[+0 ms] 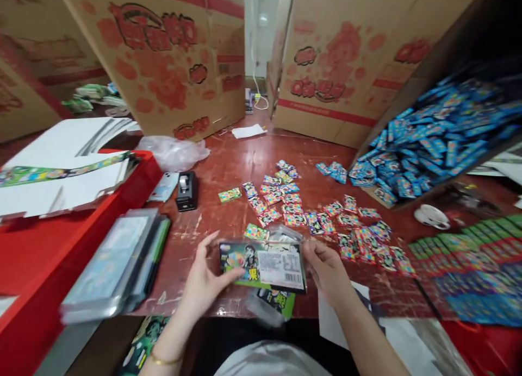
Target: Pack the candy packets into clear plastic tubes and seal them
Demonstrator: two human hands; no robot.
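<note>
Between my two hands is a flat, dark printed package (240, 259) with green artwork and a white label with a barcode. My left hand (206, 275) grips its left end, thumb across the front and fingers behind. At the upper right corner, my right hand (326, 267) pinches the edge. Below it, another green-and-black printed piece (285, 302) with clear plastic lies at the table's front edge. Just beyond the package are small colourful sachets (292, 207), scattered in loose groups. One green sachet (256, 232) lies close behind the package's top edge.
At left, a red tray (153, 172) holds white printed sheets beside a stack of clear-sleeved packs (118, 256). A black tape dispenser (186, 191) stands nearby. Tall cardboard boxes (163, 93) line the back. An open box of blue sachets (432, 142) and sachet strips (473, 262) are on the right.
</note>
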